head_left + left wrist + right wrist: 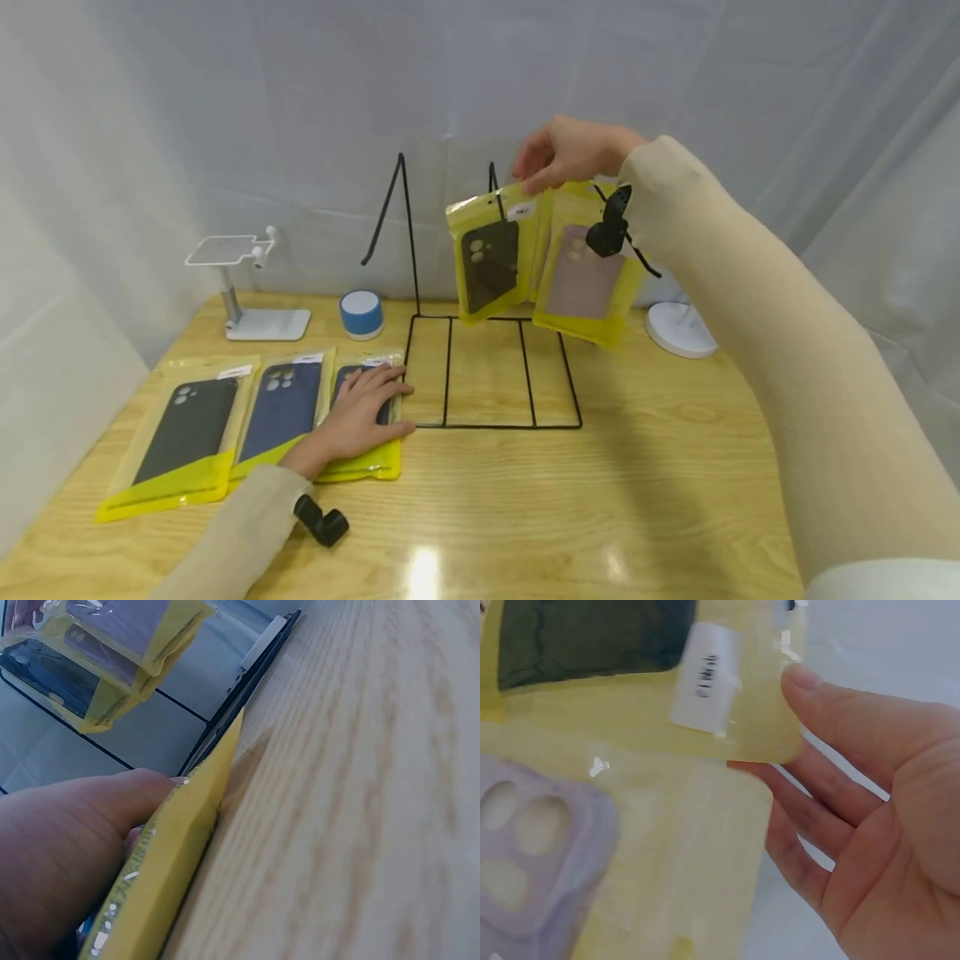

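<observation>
Clip on left wrist [321, 521]: nearest the viewer, black, lying on the wooden table [600, 500] just beside the left sleeve.
Left hand [360, 410]: palm down, fingers straight and spread, pressing flat on the rightmost lying pack [367, 462]; nothing pinched. Seen edge-on from the left wrist [172, 877], with a finger laid along the yellow edge.
Lying packs: three yellow phone-case pouches side by side at the table's left, long axes running away from the viewer, tops with white labels at the far end. Black case pack [180, 433] outermost, blue case pack [281, 408] in the middle, touching its neighbours.
Wire rack [487, 375]: black, base frame flat on the table just right of the left hand's fingertips, two upright hooks rising at the back.
Right hand [566, 154]: raised at the right hook's top, fingers loosely extended, fingertips [810, 682] touching the upper corner of the dark case pack [491, 258]; no clear pinch visible, thumb mostly hidden.
Hanging packs: dark case pack and lilac case pack [585, 275] both hanging, long axes vertical, overlapping, lilac one behind and to the right.
Key relation: hanging packs directly below the right hand's fingertips; lying pack directly under the left palm, well apart from the hooks, left of and below them. Right hand nearer the hooks, left hand nearer the lying stock.
Far items: white phone stand [247, 283], blue-and-white round object [362, 314], white round base [678, 329] at the table's back edge.
</observation>
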Motion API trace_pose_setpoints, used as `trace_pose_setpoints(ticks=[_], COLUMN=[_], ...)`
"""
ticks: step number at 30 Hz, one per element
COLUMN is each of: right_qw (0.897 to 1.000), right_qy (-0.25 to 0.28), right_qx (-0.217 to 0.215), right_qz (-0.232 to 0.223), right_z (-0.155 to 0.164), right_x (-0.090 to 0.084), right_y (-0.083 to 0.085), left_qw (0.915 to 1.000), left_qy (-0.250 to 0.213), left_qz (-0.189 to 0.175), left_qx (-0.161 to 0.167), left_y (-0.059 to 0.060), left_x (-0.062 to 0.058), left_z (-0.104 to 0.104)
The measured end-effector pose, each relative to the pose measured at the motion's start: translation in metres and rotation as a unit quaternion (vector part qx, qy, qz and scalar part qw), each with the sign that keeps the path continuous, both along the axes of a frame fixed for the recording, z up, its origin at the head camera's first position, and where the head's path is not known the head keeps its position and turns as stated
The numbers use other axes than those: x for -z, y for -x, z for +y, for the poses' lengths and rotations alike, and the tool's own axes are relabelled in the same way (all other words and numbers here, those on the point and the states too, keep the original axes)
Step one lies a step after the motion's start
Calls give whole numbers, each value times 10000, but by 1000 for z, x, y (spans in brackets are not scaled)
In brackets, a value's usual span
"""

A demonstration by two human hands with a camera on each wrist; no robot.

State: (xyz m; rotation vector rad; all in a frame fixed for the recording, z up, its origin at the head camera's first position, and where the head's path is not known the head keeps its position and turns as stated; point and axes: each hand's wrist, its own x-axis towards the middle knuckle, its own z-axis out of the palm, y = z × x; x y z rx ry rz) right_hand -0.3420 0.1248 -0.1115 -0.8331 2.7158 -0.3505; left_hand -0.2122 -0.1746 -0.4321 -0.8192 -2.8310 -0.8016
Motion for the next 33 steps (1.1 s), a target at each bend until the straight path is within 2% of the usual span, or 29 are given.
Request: trace_pose_setpoints(ticks=[6, 10, 14, 18, 24, 30, 33], right_qw=[9994, 9984, 9955, 9881, 9754, 9663, 9566], right_qy=[346, 472, 614, 928, 1276, 1651, 1797], right_qx=[89, 65, -229, -655, -1159, -1589, -1942], right_qz=[-40, 306, 683, 1041, 1375, 1174, 1224], right_z=[6, 10, 11, 17, 29, 37, 41], right_x=[-12, -18, -25, -29, -21, -7, 5], right_y=[-9, -21, -39, -62, -89, -118, -135], left_qw=[10000, 10000, 10000, 9999, 9999, 9999, 9999], left_qy=[-23, 1, -5, -36, -62, -22, -21], left_qz=[-33, 1, 45, 68, 70, 100, 101], left_qx=[33, 60, 63, 70, 73, 33, 37], left_y=[1, 2, 3, 3, 2, 3, 3], left_x=[0, 0, 0, 1, 3, 3, 2], left_z=[-2, -2, -3, -4, -6, -7, -8])
